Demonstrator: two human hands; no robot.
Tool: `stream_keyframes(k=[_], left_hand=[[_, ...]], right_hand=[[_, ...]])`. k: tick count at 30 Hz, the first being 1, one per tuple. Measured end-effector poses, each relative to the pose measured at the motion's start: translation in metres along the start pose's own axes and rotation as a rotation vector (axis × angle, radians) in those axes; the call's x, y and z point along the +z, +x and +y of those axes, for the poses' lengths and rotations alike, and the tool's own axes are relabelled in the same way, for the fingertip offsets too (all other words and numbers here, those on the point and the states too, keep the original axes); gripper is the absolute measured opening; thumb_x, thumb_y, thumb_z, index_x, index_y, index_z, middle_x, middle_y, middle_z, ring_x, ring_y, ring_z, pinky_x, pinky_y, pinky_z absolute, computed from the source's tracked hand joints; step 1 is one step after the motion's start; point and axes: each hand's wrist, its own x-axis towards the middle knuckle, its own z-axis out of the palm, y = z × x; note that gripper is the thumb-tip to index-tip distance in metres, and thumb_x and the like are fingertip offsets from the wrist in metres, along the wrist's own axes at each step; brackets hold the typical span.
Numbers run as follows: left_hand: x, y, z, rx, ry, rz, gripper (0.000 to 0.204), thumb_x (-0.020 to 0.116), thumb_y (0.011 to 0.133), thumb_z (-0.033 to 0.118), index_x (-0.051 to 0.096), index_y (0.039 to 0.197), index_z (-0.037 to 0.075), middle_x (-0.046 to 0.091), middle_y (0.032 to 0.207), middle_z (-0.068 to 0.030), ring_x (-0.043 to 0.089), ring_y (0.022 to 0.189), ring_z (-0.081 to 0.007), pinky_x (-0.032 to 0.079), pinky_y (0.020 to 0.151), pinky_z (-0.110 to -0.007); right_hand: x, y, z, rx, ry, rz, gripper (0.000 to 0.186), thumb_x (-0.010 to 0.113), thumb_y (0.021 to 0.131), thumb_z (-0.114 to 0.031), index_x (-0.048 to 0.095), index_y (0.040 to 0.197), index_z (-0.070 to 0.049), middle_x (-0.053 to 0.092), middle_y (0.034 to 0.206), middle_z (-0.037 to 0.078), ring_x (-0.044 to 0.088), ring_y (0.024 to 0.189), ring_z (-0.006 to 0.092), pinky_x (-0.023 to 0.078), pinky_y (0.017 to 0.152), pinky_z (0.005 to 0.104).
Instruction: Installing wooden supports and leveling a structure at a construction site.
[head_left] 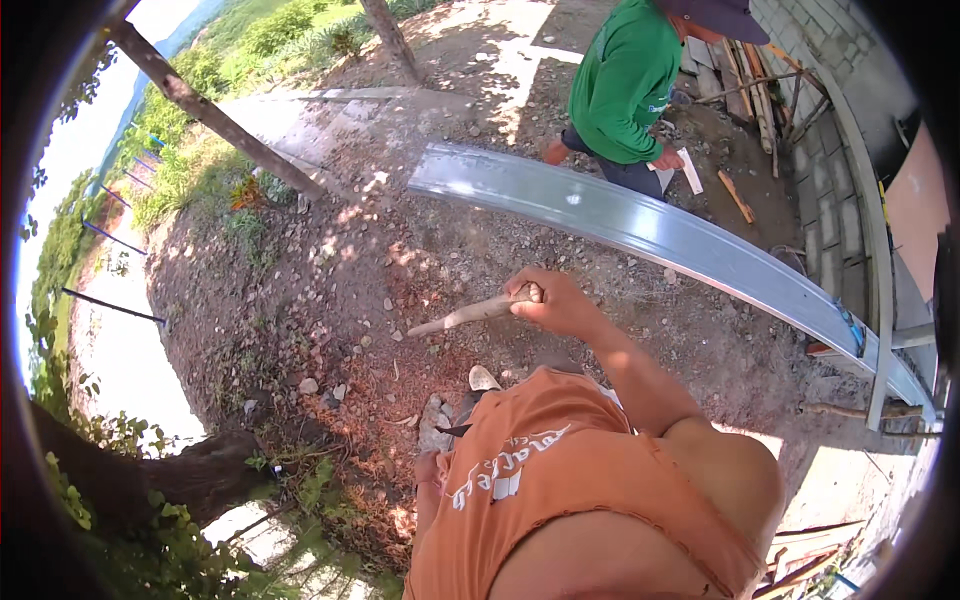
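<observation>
My right hand is closed round the thick end of a pale wooden stick. The stick tapers to a thin end that points left over the stony ground. Low beside the orange shirt, my left hand shows only in part, and its fingers cannot be made out. A small dark pointed thing shows close to that hand; whether they touch is unclear. Beyond the stick, a long shiny metal channel stretches across to the right side, apart from my hands.
A person in a green shirt stands behind the channel, holding a flat pale piece. Wooden poles lean by a block wall at the right. A tree trunk is at the left, a wooden post farther off.
</observation>
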Motion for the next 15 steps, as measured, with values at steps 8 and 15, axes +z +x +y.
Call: stream_keyframes(k=[8, 15], left_hand=[[-0.318, 0.091, -0.032, 0.006, -0.587, 0.734, 0.049, 0.072, 0.060, 0.021, 0.054, 0.104, 0.007, 0.058, 0.091, -0.0127, 0.056, 0.085, -0.0312, 0.045, 0.077, -0.038], [-0.409, 0.179, -0.057, 0.224, -0.601, 0.549, 0.043, 0.069, 0.064, 0.018, 0.054, 0.102, 0.006, 0.060, 0.086, -0.0183, 0.059, 0.081, -0.0342, 0.046, 0.068, -0.041]], right_hand=[[0.050, 0.100, -0.047, 0.007, 0.120, -0.088, 0.024, 0.066, 0.070, -0.015, 0.053, 0.088, -0.005, 0.059, 0.094, 0.008, 0.055, 0.084, 0.0185, 0.043, 0.074, 0.0317], [0.075, 0.246, -0.055, 0.119, 0.388, -0.432, 0.031, 0.062, 0.077, -0.018, 0.050, 0.102, -0.004, 0.059, 0.093, 0.008, 0.057, 0.075, 0.0149, 0.047, 0.061, 0.0294]])
